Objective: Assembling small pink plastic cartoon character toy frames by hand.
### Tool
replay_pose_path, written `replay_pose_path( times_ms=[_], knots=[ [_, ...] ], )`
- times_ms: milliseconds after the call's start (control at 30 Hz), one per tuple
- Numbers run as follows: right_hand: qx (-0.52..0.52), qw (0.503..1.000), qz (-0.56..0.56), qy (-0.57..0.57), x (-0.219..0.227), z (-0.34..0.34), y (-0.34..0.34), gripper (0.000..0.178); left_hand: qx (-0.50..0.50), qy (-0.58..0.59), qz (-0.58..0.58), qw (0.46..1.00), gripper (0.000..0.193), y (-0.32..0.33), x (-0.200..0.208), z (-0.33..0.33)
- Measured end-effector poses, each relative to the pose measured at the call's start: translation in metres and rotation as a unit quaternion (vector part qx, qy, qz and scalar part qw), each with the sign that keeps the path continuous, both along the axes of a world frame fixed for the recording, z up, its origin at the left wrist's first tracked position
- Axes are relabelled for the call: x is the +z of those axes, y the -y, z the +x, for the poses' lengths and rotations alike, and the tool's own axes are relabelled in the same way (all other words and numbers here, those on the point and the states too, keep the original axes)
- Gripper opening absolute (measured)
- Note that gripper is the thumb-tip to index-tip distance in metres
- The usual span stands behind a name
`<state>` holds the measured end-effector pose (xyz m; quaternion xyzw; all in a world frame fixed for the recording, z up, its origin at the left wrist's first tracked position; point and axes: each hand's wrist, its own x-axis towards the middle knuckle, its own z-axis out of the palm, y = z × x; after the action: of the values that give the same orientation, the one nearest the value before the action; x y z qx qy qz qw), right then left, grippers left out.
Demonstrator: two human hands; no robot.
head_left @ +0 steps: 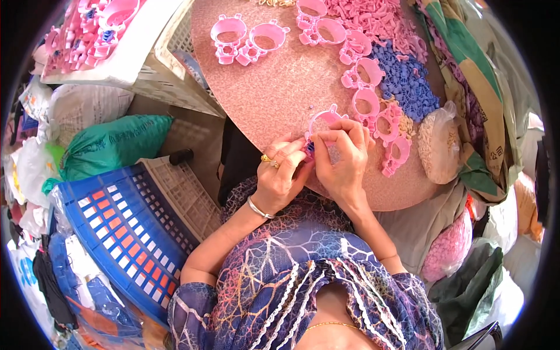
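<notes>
The left hand (279,176) grips the lower left of a pink frame (318,118) with bent fingers, at the near edge of the round counter (274,96); the right hand (344,156) curls over the frame's right side, thumb and forefinger close to the join, though I cannot tell whether they pinch a part or only press; a small blue piece (310,147) shows between the two hands, at the lower end of the frame, and the fingers hide how far it is seated.

The step in hand looks like fitting that blue piece to the frame; to do it well, the left hand should brace the frame close beside the joint, so the thin ring takes no bending; the right thumb would best push straight along the fit, with small even pressure, since a tilted piece could jam or whiten the plastic; a look at the joint with the fingers lifted would show whether it sits flush.

Supplies lie handy: a blue heap (405,79) toward the counter's right edge, a pink heap (370,22) at its far right; a curving row of pink frames (367,73) runs between these heaps and the middle, and a pair of frames (265,38) rests near the far left edge, well apart from the hands.
</notes>
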<state>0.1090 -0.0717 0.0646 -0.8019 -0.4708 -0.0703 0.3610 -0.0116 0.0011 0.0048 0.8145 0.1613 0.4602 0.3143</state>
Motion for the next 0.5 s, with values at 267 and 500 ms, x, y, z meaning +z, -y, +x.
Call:
replay_pose_path(
  times_ms=[267, 500],
  knots=[
    [0.139, 0.989, -0.018, 0.046, 0.002, 0.021, 0.005, 0.03, 0.002, 0.011, -0.013, 1.0, 0.034, -0.002, 0.008, 0.003],
    [0.237, 0.965, -0.056, 0.097, 0.018, 0.042, 0.0, 0.033, -0.006, 0.01, -0.021, 1.0, 0.032, -0.002, 0.01, 0.001]
  ],
)
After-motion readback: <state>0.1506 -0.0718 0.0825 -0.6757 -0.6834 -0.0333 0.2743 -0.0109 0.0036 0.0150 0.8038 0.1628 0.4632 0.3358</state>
